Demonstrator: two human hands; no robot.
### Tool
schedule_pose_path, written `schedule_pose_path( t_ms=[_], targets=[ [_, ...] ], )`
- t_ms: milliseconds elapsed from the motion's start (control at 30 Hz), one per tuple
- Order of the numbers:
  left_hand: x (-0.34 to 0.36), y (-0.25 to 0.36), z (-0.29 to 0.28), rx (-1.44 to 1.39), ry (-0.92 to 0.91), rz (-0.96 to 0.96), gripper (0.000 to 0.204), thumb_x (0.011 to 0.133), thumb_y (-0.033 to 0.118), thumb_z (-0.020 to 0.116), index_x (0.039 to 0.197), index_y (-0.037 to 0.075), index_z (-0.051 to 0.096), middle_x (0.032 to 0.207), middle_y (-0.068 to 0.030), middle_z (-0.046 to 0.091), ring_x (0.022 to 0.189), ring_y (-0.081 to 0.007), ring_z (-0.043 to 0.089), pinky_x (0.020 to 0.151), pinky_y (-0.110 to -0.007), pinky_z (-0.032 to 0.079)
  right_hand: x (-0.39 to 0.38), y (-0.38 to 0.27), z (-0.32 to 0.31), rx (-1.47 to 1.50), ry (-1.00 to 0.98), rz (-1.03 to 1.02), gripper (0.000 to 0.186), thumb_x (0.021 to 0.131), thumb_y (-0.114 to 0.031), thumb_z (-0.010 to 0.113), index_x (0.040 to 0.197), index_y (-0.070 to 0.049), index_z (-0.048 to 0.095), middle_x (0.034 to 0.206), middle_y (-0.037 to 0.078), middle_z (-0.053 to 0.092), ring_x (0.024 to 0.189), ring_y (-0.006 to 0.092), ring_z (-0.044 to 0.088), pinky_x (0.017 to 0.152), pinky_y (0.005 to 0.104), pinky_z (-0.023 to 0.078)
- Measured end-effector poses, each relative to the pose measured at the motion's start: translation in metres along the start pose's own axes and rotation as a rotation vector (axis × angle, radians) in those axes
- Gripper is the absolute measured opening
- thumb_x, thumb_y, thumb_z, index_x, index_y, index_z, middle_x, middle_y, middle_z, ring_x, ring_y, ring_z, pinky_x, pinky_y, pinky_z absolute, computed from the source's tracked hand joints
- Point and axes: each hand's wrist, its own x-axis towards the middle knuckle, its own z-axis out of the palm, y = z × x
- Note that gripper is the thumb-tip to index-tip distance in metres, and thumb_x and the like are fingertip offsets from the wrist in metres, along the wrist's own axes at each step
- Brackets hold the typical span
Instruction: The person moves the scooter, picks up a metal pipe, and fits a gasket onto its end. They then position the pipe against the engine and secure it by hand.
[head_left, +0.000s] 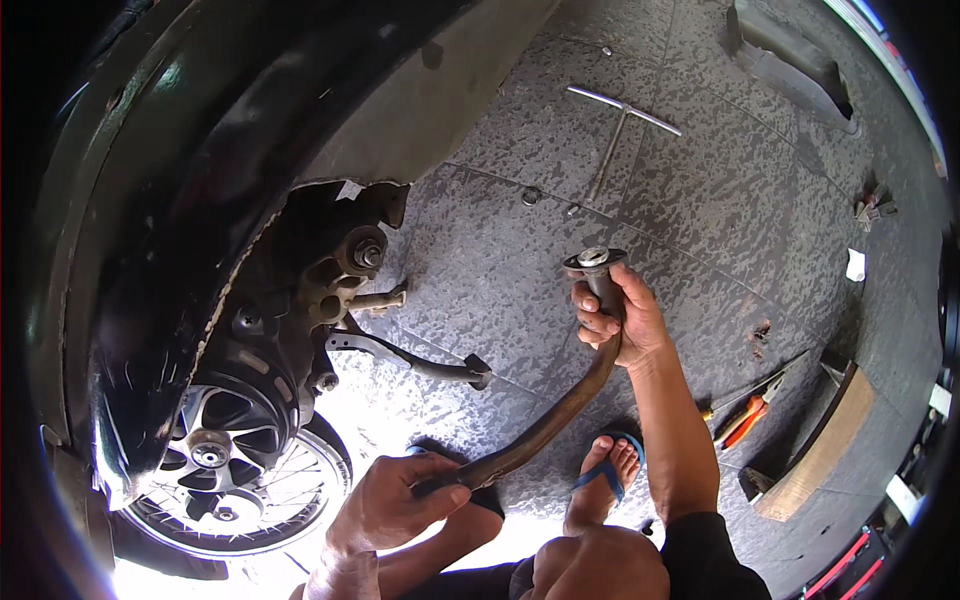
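A curved, brown-stained exhaust pipe (552, 422) slants between my two hands, above the floor. My left hand (395, 503) is closed round its lower end. Higher up, my right hand (628, 318) grips the pipe just below the dark oval flange (618, 257). A pale metal ring (594, 257) shows at the pipe's mouth, which faces up. To the left of the pipe is the underside of a motor scooter (335, 290), with a lever ending in a dark pad (425, 368) sticking out toward my hands.
A spoked wheel (300, 500) stands at lower left. On the tiled floor lie a T-handle wrench (607, 155), a small round metal part (530, 196), orange-handled pliers (742, 424) and a screwdriver (758, 386). A low wooden stool (820, 445) is at right, a grey curved cover (790, 70) at far right.
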Motion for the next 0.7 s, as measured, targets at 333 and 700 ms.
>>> schedule_pose_path(
  t_ms=[333,700],
  targets=[
    [0.018,-0.018,0.000,0.221,0.131,0.026,0.032,0.082,0.025,0.070,0.102,0.000,0.069,0.082,-0.0123,0.069,0.074,-0.0228,0.067,0.071,-0.033,0.051,0.007,-0.001,0.006,-0.083,0.000,-0.097,0.039,0.091,-0.035,0.066,0.112,-0.003,0.060,0.081,0.007,0.061,0.048,0.0068,0.046,0.047,0.0228,0.038],
    [0.066,0.056,0.022,-0.178,0.400,0.580,0.028,0.087,0.013,0.069,0.112,-0.002,0.065,0.094,-0.0143,0.069,0.085,-0.0157,0.066,0.076,-0.028,0.052,-0.004,0.018,0.056,-0.477,-0.165,-0.124,0.046,0.078,-0.031,0.080,0.099,0.007,0.064,0.076,0.006,0.060,0.055,0.0068,0.046,0.045,0.0220,0.033]
  ],
)
